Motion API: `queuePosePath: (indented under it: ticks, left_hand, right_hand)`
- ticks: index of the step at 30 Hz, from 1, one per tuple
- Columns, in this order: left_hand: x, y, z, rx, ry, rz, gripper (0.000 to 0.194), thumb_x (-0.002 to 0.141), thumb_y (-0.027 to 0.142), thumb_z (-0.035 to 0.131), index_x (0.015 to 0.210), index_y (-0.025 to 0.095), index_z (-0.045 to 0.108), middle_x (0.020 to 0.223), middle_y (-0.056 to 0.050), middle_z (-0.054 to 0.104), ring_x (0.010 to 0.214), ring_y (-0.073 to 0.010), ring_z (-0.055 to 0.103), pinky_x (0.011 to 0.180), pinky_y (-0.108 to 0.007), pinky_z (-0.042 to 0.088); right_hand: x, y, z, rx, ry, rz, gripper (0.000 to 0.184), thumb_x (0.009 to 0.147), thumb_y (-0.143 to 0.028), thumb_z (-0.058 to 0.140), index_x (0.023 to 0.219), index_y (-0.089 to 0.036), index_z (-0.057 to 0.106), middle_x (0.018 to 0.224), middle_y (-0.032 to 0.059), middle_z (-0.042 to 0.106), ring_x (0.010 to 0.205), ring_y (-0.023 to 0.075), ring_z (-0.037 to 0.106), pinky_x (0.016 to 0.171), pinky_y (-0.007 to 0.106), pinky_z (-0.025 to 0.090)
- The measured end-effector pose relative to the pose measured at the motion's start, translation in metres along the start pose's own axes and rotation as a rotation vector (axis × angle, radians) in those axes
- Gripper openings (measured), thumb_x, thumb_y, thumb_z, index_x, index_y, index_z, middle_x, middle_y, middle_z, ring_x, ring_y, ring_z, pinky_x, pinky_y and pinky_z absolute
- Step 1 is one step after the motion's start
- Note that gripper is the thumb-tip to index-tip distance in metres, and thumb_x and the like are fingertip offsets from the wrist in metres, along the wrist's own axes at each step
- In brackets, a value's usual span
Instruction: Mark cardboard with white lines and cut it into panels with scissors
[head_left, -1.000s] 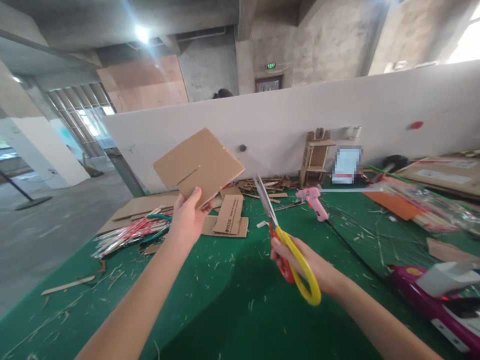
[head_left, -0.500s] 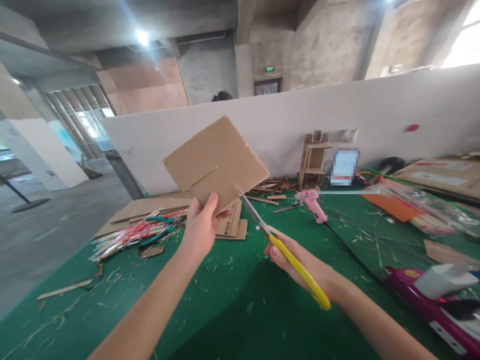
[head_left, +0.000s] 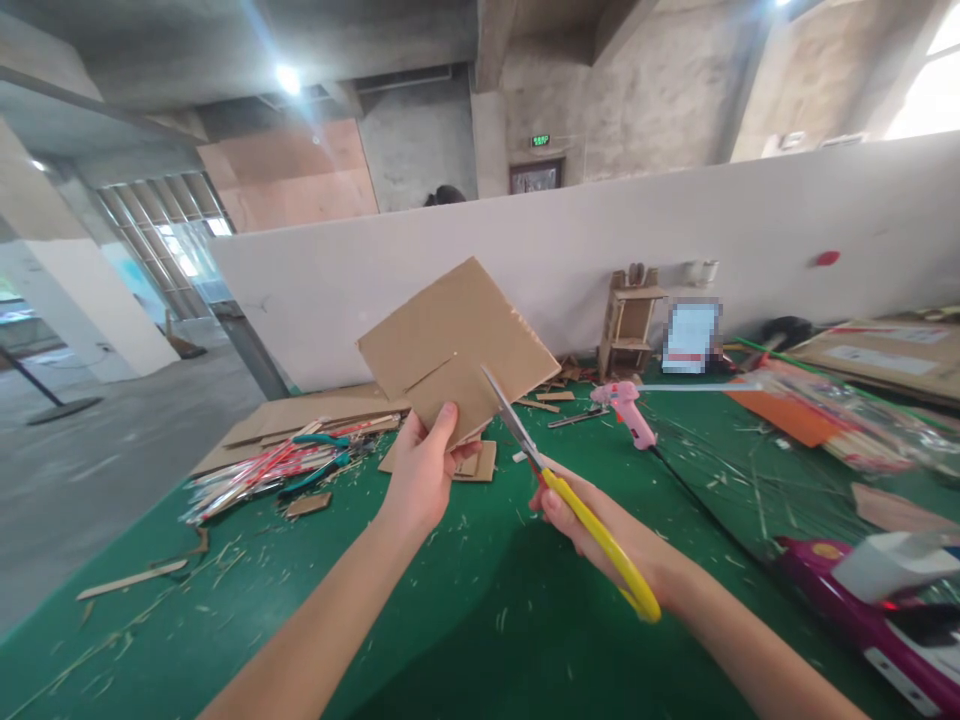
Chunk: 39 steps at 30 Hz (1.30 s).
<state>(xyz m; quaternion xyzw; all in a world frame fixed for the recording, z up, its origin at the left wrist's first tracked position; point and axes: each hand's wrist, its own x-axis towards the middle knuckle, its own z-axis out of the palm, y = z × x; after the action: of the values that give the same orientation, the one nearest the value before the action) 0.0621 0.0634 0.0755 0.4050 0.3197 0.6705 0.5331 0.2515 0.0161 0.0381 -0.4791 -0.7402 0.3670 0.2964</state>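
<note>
My left hand (head_left: 426, 468) pinches the lower edge of a brown cardboard piece (head_left: 491, 330), thumb in front, and holds it tilted above the table. A slit runs across the cardboard above my thumb. My right hand (head_left: 592, 520) is closed around the yellow handles of a pair of scissors (head_left: 592, 530). The blades point up and to the left, their tips overlapping the lower right part of the cardboard. One blade shows in front of the sheet; whether the other lies behind it I cannot tell.
Scraps litter the green table (head_left: 450, 620). At left lie wrapped sticks (head_left: 255, 475), teal-handled pliers (head_left: 322, 462) and flat cardboard (head_left: 300, 410). To the right are a pink glue gun (head_left: 634, 415), its cord, and a purple power strip (head_left: 840, 590). A small cardboard shelf (head_left: 631, 320) stands by the white partition (head_left: 525, 240).
My left hand has shifted the cardboard right and slightly down, bringing it further over the scissor blades. My right hand and the scissors have stayed almost in place.
</note>
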Motion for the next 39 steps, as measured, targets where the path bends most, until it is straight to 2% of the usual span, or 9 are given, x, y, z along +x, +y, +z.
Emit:
queuePosePath:
  ticks: [11, 18, 25, 34, 39]
  left_hand:
    - [-0.003, -0.001, 0.003, 0.023, 0.035, 0.021, 0.036, 0.074, 0.032, 0.070, 0.107, 0.023, 0.058, 0.103, -0.003, 0.066, 0.075, -0.0148, 0.066, 0.055, -0.023, 0.054]
    - [-0.005, 0.000, 0.003, 0.078, 0.011, 0.051, 0.039, 0.074, 0.033, 0.070, 0.109, 0.021, 0.057, 0.105, -0.006, 0.067, 0.078, -0.0170, 0.067, 0.056, -0.024, 0.055]
    - [-0.006, -0.003, 0.002, 0.084, -0.025, 0.043, 0.040, 0.076, 0.034, 0.068, 0.111, 0.020, 0.056, 0.109, -0.007, 0.065, 0.080, -0.0183, 0.067, 0.056, -0.025, 0.054]
    - [-0.008, -0.004, 0.002, 0.092, -0.077, 0.028, 0.038, 0.078, 0.033, 0.067, 0.112, 0.020, 0.055, 0.108, -0.006, 0.066, 0.083, -0.0188, 0.066, 0.059, -0.026, 0.053]
    - [-0.010, -0.004, 0.005, 0.088, -0.086, 0.022, 0.038, 0.076, 0.032, 0.068, 0.111, 0.021, 0.055, 0.104, -0.005, 0.066, 0.082, -0.0182, 0.066, 0.060, -0.026, 0.053]
  right_hand:
    - [0.000, -0.001, 0.000, -0.037, 0.024, -0.048, 0.053, 0.088, -0.065, 0.027, 0.092, -0.019, 0.052, 0.083, 0.0036, 0.054, 0.071, 0.0169, 0.048, 0.066, 0.031, 0.042]
    - [0.003, -0.001, 0.001, -0.105, 0.064, -0.008, 0.054, 0.088, -0.066, 0.025, 0.081, -0.019, 0.050, 0.072, 0.0015, 0.050, 0.064, 0.0151, 0.045, 0.058, 0.028, 0.037]
    - [0.004, 0.009, 0.006, -0.224, 0.134, 0.021, 0.051, 0.089, -0.063, 0.026, 0.065, -0.021, 0.041, 0.059, -0.0009, 0.046, 0.052, 0.0124, 0.043, 0.050, 0.025, 0.030]
    - [0.000, 0.010, -0.001, -0.244, 0.091, -0.154, 0.046, 0.092, -0.057, 0.023, 0.071, -0.020, 0.042, 0.072, 0.0021, 0.050, 0.063, 0.0147, 0.046, 0.058, 0.027, 0.036]
    - [0.000, 0.007, -0.002, -0.279, 0.134, -0.102, 0.047, 0.093, -0.054, 0.024, 0.064, -0.020, 0.038, 0.066, 0.0003, 0.048, 0.055, 0.0121, 0.043, 0.054, 0.026, 0.032]
